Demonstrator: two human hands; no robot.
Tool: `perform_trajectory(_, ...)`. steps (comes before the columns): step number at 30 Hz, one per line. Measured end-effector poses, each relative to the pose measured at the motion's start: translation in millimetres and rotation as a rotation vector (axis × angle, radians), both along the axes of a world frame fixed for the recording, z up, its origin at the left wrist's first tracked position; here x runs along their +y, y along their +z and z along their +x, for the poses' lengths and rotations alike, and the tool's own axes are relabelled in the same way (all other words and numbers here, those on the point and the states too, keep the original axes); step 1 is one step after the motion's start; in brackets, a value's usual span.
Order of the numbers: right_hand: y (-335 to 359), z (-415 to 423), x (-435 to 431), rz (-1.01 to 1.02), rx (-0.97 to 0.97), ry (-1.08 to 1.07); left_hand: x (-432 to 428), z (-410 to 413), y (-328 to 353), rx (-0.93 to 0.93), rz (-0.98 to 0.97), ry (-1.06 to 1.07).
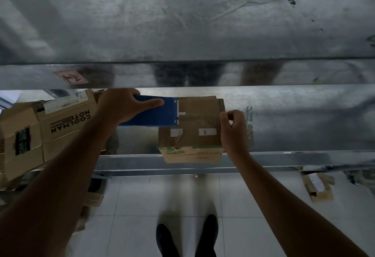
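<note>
- The person faces a grey metal shelf [284,114], both arms stretched out over it, hands well apart.
- The left hand [119,106] grips a blue flat sheet with rivets along one end [154,114], thumb laid on top and the other fingers hidden beneath. The sheet's riveted end lies over the left part of the small brown cardboard box [192,135].
- The right hand [233,129] has its fingers curled on the box's right edge, seemingly pinching the cardboard near the back corner.
- The box sits at the very front of the shelf, and its green-printed face seems to poke out past the front rail [284,159].
- That is the chief worry, I'd say. A push from the sheet or a tug from the right hand could slide the box off the lip onto the pale tiled floor [162,196], near the dark shoes [164,238].
- The sheet could also snag on a flap, buckle, or slip from a one-handed hold.
- The big cardboard cartons printed COOLMAN NOTE [67,122] stand close by the left forearm, so a wide swing of the elbow might knock them.
</note>
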State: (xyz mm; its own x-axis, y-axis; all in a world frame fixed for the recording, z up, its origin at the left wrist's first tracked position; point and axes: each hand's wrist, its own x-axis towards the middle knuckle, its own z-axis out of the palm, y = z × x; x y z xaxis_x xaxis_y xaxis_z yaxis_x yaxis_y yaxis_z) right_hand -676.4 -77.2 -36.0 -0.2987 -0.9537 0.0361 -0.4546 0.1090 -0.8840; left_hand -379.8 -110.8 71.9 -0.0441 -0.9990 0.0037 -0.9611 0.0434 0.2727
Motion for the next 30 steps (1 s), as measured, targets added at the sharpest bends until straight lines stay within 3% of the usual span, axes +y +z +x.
perform_trajectory(6, 3.4, -0.1, -3.7, 0.054, -0.009, -0.037, -5.8, -5.1, 2.4, -0.063, 0.072, 0.027)
perform_trajectory(11, 7.9, -10.2, -7.3, 0.187, -0.070, 0.060, -10.8, -4.7, -2.0, -0.094, 0.116, 0.047)
perform_trajectory(18, 8.8, -18.5, -9.1, 0.223, -0.052, 0.073, -5.7, -10.0, -6.4, -0.030, 0.036, 0.015)
perform_trajectory(22, 6.8, -21.0, -5.6, 0.210, -0.084, 0.074, -6.8, -12.6, -6.1, 0.004, 0.036, 0.026)
perform_trajectory(30, 10.9, -18.5, 0.2, 0.065, 0.107, 0.141, -3.2, -10.5, -6.2, 0.060, 0.016, 0.036)
